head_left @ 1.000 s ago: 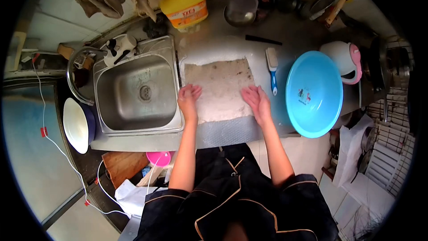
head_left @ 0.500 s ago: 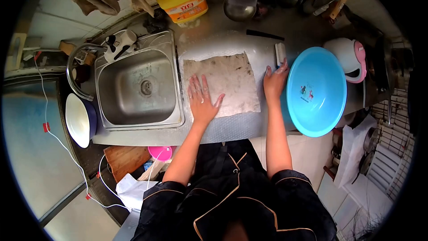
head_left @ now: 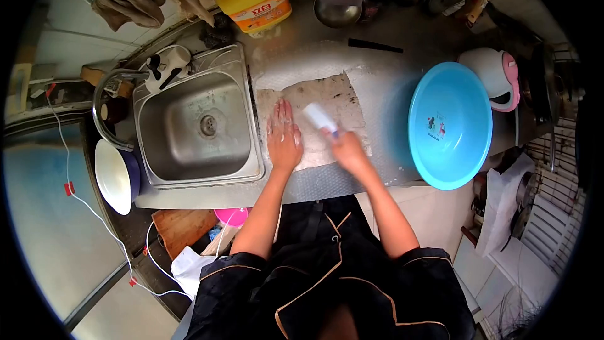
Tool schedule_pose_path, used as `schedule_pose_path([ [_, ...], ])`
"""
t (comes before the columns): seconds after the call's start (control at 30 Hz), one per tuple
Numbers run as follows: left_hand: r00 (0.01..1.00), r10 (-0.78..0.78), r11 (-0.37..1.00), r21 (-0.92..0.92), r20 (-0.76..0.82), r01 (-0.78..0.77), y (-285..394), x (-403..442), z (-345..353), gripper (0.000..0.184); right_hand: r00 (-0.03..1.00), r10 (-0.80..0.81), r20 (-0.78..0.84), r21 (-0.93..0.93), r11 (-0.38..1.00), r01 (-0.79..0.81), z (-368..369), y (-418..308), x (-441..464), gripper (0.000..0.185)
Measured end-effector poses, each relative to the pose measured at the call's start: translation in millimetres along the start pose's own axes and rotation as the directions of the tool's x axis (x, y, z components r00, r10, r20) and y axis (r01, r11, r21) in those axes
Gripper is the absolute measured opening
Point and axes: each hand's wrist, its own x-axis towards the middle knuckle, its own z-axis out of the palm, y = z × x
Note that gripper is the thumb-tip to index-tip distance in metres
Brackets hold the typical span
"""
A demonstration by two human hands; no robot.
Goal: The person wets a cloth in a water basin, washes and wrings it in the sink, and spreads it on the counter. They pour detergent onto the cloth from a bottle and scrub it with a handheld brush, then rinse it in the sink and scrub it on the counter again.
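A stained, light grey-beige cloth (head_left: 340,96) lies spread on the metal counter, with dark spots near its upper edge. Flat on its left side rests my left hand (head_left: 285,143), fingers stretched out and soapy. My right hand (head_left: 350,151) is closed around the handle of a white scrubbing brush (head_left: 319,117), over the middle of the cloth. Brush and hand are slightly blurred, and whether the bristles touch the cloth I cannot tell.
To the left is a steel sink (head_left: 255,160) with a faucet (head_left: 99,110); a blue basin (head_left: 450,151) stands right. Behind are a yellow detergent jug (head_left: 255,0), a black strip (head_left: 375,46) and several pans. A pink-and-white kettle (head_left: 497,79) sits beyond the basin.
The brush has been picked up from beside the basin and carried left over the cloth in my right hand. My left hand stays on the cloth, its thumb drawn in closer.
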Motion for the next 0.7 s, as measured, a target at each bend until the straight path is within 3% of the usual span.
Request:
schedule_pose_path([
  [0.03, 1.0, -0.022, 0.999, -0.05, 0.005, 0.022, 3, 2, -5, 0.067, 0.991, -0.023, 0.131, -0.101, 0.994, 0.036, 9, -5, -1, 0.055],
  [0.1, 0.999, -0.049, 0.993, -0.102, 0.021, 0.051, 6, 1, -7, 0.067, 0.989, -0.031, 0.142, -0.17, 0.984, 0.055, 10, 1, 6, 0.05],
  [0.2, 0.998, -0.058, 0.998, -0.029, 0.022, 0.059, 4, -2, -4, 0.07, 0.976, -0.099, 0.194, -0.242, 0.959, 0.146, -18, 12, 24, 0.036],
  [0.27, 0.999, -0.048, 0.998, -0.047, -0.001, 0.048, 4, 1, -6, 0.07, 0.987, -0.156, 0.021, -0.27, 0.95, 0.156, -28, 8, 28, 0.046],
  [0.3, 0.999, -0.051, 0.997, -0.056, -0.004, 0.05, 5, -1, -5, 0.07, 0.981, -0.192, -0.03, -0.197, 0.963, 0.183, -19, 6, 21, 0.049],
  [0.33, 0.998, -0.063, 0.997, -0.04, 0.004, 0.063, 4, 0, -3, 0.071, 0.979, -0.202, -0.03, -0.21, 0.959, 0.191, -6, 1, 15, 0.049],
  [0.4, 0.996, -0.084, 0.996, -0.029, 0.014, 0.085, 1, 1, -2, 0.071, 0.982, -0.136, 0.133, -0.368, 0.913, 0.176, 20, -3, 2, 0.054],
  [0.47, 0.999, -0.047, 0.997, -0.058, -0.025, 0.046, 0, -2, -3, 0.071, 0.99, -0.11, 0.088, -0.294, 0.947, 0.131, 10, 7, 5, 0.061],
  [0.53, 0.998, -0.062, 0.995, -0.083, -0.026, 0.059, 1, -2, -5, 0.071, 0.972, 0.092, 0.218, -0.202, 0.978, -0.048, -25, -13, 19, 0.064],
  [0.67, 0.997, -0.082, 0.992, -0.096, 0.012, 0.083, 0, -2, -7, 0.069, 0.997, -0.023, 0.076, -0.172, 0.984, 0.036, 10, -16, -2, 0.066],
  [0.7, 0.996, -0.085, 0.991, -0.102, 0.012, 0.086, -1, -3, -7, 0.069, 0.985, -0.121, 0.126, -0.257, 0.955, 0.15, 20, -17, -5, 0.066],
])
